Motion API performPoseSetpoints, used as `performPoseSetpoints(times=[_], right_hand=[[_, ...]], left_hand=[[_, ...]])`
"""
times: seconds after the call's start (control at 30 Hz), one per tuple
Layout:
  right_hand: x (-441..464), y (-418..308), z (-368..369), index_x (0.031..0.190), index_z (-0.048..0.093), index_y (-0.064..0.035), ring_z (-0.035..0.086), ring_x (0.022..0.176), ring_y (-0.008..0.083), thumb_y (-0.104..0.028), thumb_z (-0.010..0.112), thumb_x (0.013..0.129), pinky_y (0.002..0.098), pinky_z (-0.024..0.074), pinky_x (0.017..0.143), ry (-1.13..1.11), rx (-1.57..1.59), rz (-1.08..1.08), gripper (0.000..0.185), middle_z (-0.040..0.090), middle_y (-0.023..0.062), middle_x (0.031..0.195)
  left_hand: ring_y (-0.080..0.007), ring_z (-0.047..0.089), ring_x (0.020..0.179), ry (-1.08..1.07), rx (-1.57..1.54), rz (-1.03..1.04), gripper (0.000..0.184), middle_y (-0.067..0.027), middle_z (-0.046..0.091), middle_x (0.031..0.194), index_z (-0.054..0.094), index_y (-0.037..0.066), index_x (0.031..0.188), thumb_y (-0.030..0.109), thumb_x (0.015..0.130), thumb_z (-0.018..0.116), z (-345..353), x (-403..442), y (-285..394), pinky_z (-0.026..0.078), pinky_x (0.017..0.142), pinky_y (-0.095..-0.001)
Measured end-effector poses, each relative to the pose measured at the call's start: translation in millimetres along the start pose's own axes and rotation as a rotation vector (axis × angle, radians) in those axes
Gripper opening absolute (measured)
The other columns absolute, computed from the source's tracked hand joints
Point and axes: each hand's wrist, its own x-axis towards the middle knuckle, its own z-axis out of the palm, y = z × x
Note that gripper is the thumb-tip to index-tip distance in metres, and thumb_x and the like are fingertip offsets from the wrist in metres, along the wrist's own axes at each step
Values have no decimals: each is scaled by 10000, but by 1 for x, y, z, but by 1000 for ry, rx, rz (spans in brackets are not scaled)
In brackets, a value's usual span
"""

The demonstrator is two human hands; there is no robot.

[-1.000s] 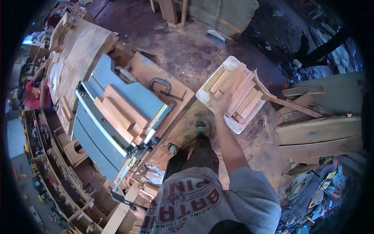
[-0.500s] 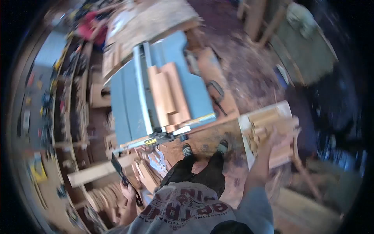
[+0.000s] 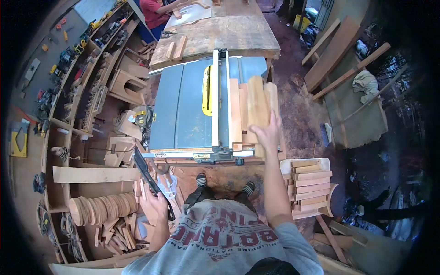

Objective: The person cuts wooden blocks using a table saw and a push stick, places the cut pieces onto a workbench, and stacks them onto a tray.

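Note:
My left hand (image 3: 155,204) holds a long black push stick (image 3: 145,172), low and left of the table saw (image 3: 172,105). In my right hand (image 3: 269,133) are wooden pieces (image 3: 258,103), gripped near their lower end over the right side of the saw. At least two pieces seem to be in that grip; the fingers are partly hidden. Beside them, boards (image 3: 235,110) lie lengthwise on the saw table, right of the metal fence (image 3: 216,98). Left of the fence is the yellow insert (image 3: 207,91) with its dark slot.
A stool (image 3: 323,163) at right carries several stacked wooden pieces. Behind the saw stands a wooden workbench (image 3: 238,39), with a person in a red shirt (image 3: 151,11) beside it. Shelves with tools line the left. Rounded wooden pieces (image 3: 103,208) and offcuts (image 3: 120,236) lie lower left.
My right hand has moved from the stool's stack up to the saw, now carrying wooden pieces. The view has turned and steadied. My left hand still has the push stick.

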Motion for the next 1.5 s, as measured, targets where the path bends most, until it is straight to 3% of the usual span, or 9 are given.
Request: performPoseSetpoints(times=[0.2, 0.43, 0.53, 0.77, 0.8, 1.0, 1.3, 1.37, 1.5], right_hand=[[21, -60, 56, 1666, 213, -226, 246, 1529, 479, -645, 868, 583, 658, 242, 1190, -239, -499, 140, 1333, 178, 268, 1688], [29, -38, 68, 1668, 203, -207, 379, 1465, 481, -681, 864, 578, 588, 315, 1191, -220, -423, 15, 1360, 298, 244, 1656], [29, -41, 77, 1652, 202, -84, 587, 1327, 368, -611, 879, 608, 379, 440, 1127, -210, -201, -129, 1352, 578, 280, 1442], [29, -44, 81, 1566, 378, -29, 625, 1275, 360, -555, 865, 664, 418, 471, 1079, -156, -150, 19, 1152, 623, 279, 1379], [14, -67, 74, 1452, 528, -11, 667, 1208, 342, -480, 806, 785, 420, 500, 1032, -100, -179, -36, 862, 682, 244, 1297], [57, 9, 63, 1204, 726, -7, 710, 1068, 226, -234, 611, 995, 333, 519, 957, 30, 0, -67, 330, 762, 168, 1102], [91, 35, 48, 1231, 734, -84, 729, 1049, 277, -274, 576, 1011, 384, 536, 926, 248, 58, 15, 331, 763, 170, 1089], [85, 28, 72, 1292, 694, -106, 715, 1072, 376, -277, 579, 1011, 449, 550, 906, -1, -397, 2, 349, 733, 226, 1112], [80, 50, 92, 1356, 655, -77, 739, 956, 266, -227, 560, 1029, 405, 569, 808, 90, -223, -109, 372, 767, 173, 1067]], left_hand=[[-239, 609, 1056, 3, -118, 13, 674, -144, 603, 1215, 426, -41, 1500, -72, 832, 511, -35, 53, -25, 498, 950, -338], [-259, 620, 1085, -54, -119, 23, 645, -160, 622, 1223, 466, -37, 1482, -48, 840, 522, -60, 140, -81, 502, 955, -352], [-242, 638, 1071, -77, -207, 96, 630, -155, 638, 1224, 474, -37, 1480, -36, 852, 528, -53, 177, -81, 513, 939, -338], [-241, 658, 1020, -194, -311, 140, 618, -153, 661, 1163, 489, -37, 1469, -41, 852, 530, -42, 213, -15, 525, 906, -344], [-246, 649, 1033, -208, -231, 140, 620, -168, 646, 1189, 491, -25, 1474, -39, 855, 532, -41, 214, -15, 521, 905, -347], [-273, 623, 1052, -152, -224, 120, 623, -177, 625, 1217, 488, -24, 1480, -12, 859, 544, -17, 202, -21, 490, 956, -369], [-241, 581, 1087, -99, -315, 129, 625, -144, 593, 1210, 463, -59, 1464, -58, 841, 507, 10, 170, 12, 456, 1003, -346], [-226, 577, 1068, -138, -305, 114, 636, -132, 586, 1193, 444, -60, 1474, -64, 840, 499, 15, 162, 29, 462, 979, -328], [-200, 573, 1007, -151, -307, 85, 646, -117, 585, 1169, 436, -63, 1479, -73, 835, 488, 34, 154, 31, 482, 921, -307]])
